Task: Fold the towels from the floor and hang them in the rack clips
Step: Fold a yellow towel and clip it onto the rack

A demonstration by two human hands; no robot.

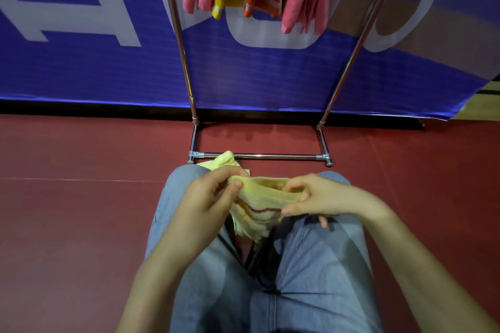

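Head view, left hand (209,198) and right hand (311,198) both pinching pale yellow striped terry towel (263,204) above denim-clad lap (311,265); chrome rack (259,155) ahead on red floor (81,224)

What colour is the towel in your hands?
The towel is pale yellow, with dark red and orange stripes; the head view shows it.

A dark red floor (67,224) fills the lower half, from 3 round to 9 o'clock, smooth with a dull sheen. A thin pale seam (67,179) crosses it at 9 o'clock. From 9 over 12 to 3 o'clock hangs a blue banner (108,75) with big white letters (81,18) and brown patches. A black strip (81,110) runs beneath it. At 3 o'clock a yellowish surface (484,101) shows.
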